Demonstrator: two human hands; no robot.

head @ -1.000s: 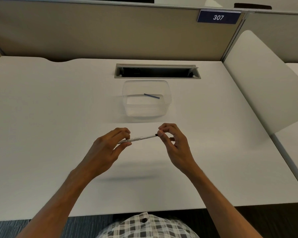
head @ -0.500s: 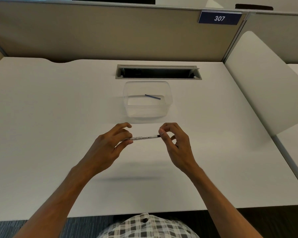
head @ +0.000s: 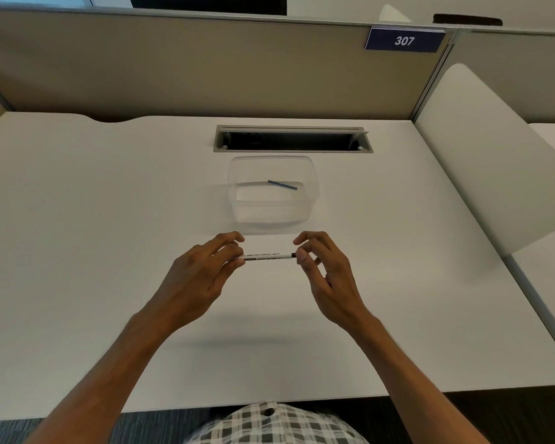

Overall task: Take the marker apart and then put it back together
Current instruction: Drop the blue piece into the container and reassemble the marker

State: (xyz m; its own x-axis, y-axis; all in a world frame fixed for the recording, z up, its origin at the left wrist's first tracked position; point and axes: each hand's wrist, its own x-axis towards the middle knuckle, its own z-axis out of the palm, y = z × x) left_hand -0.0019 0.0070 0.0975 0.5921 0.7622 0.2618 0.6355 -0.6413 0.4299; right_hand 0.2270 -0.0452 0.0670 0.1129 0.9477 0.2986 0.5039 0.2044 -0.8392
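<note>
Head cam view, that's the only angle I've got. I'm holding the marker (head: 266, 256) level above the white desk (head: 93, 219), just in front of the clear plastic tub (head: 313, 200). My left hand (head: 199, 277) has its fingers curled round the left end of the white barrel, thumb underneath. My right hand (head: 326, 274) pinches the dark right end between thumb and forefinger, other fingers loosely bent and off the marker. The printed text on the barrel faces up at me, too small to read properly. Inside the tub there's a thin blue stick (head: 282, 184) lying on the bottom towards the back. Behind the tub is the open cable slot (head: 293, 141) in the desk, then the beige partition (head: 173, 65) with a blue 307 tag (head: 404, 41).
</note>
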